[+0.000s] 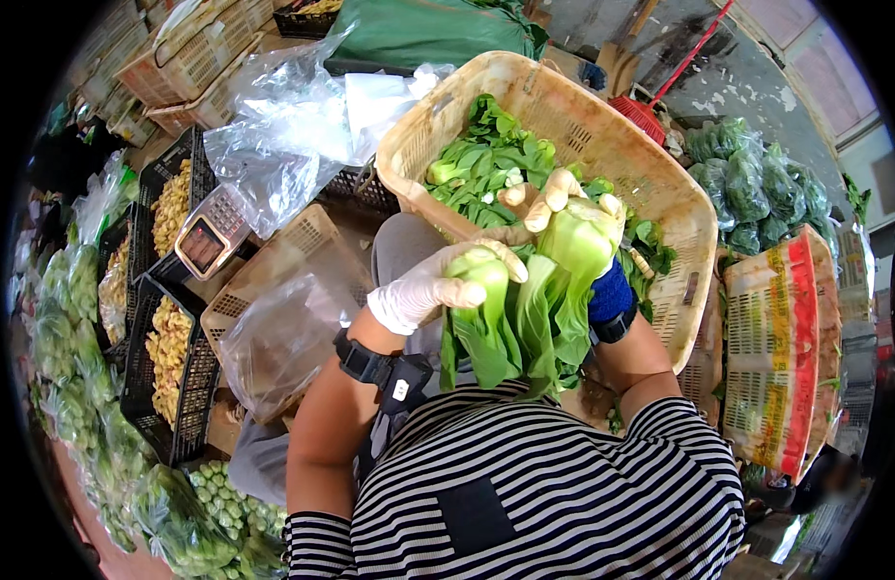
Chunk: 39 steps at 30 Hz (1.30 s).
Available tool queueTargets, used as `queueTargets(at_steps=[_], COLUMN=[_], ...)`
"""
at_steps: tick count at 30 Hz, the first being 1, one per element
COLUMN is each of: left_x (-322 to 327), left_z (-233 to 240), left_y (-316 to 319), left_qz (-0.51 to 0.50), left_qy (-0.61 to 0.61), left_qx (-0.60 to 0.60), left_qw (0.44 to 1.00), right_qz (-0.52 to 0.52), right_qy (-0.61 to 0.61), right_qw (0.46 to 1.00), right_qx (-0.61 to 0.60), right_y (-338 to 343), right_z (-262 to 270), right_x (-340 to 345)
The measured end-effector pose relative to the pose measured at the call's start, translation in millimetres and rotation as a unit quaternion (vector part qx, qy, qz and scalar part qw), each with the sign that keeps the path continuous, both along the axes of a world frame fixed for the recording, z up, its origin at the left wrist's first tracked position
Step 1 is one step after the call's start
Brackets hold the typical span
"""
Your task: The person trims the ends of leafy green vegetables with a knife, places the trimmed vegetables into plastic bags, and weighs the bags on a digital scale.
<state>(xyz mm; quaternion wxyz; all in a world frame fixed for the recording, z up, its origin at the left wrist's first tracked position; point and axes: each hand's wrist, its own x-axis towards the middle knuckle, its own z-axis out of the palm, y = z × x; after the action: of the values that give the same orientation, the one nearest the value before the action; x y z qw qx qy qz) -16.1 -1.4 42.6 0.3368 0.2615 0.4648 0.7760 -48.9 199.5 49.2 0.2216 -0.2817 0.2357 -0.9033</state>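
Observation:
My left hand (418, 286), in a thin white glove, grips a bok choy head (482, 272) by its pale base, with the leaves hanging down. Close beside it, my right hand (556, 199) wears a pale glove and has its fingers curled over the base of a larger bok choy (578, 243). The larger one covers most of that hand's palm. Leaves from both hang over my lap and overlap, so where one ends is hard to tell. Beyond my hands a worn cream plastic crate (621, 138) holds loose bok choy and leaves (491, 156).
On my left lie a cream crate (234, 304) under a clear plastic bag (288, 348), a keypad device with a screen (210, 235), and black crates of ginger (170, 355). Bagged greens (752, 181), a red broom (639, 116) and a taped crate (759, 348) stand right.

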Motion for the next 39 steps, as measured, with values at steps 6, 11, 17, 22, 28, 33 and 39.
queueTargets(at_steps=[6,11,17,22,28,33,39], left_x=[1.7,12.3,18.6,19.5,22.6,23.9,16.5], left_z=[-25.3,-41.7,-37.0,-43.6,-38.9,-43.2,-37.7], left_y=[-9.2,-17.7,-22.2,-27.9,-26.2,-21.4,-20.1], left_qz=[-0.056,0.134,0.079,0.017,0.038,0.05,0.071], left_qy=[-0.002,0.069,0.033,-0.009,-0.02,-0.021,0.125], left_qx=[0.03,-0.019,-0.011,-0.027,-0.067,-0.1,-0.153], left_qw=[0.998,0.988,0.996,0.999,0.997,0.993,0.978], right_qz=[-0.259,-0.225,-0.196,-0.187,-0.186,-0.214,-0.219], right_qy=[0.269,0.184,0.457,0.506,0.621,0.613,0.538], right_qw=[0.847,0.872,0.626,0.553,0.443,0.388,0.453], right_qx=[0.377,0.393,0.601,0.635,0.619,0.654,0.676], right_y=[-2.7,13.2,4.9,1.2,5.0,5.6,8.1], right_z=[-8.5,-2.0,15.5,15.9,2.4,-1.3,18.9], right_x=[-17.9,-6.1,4.1,5.7,9.3,18.7,28.4])
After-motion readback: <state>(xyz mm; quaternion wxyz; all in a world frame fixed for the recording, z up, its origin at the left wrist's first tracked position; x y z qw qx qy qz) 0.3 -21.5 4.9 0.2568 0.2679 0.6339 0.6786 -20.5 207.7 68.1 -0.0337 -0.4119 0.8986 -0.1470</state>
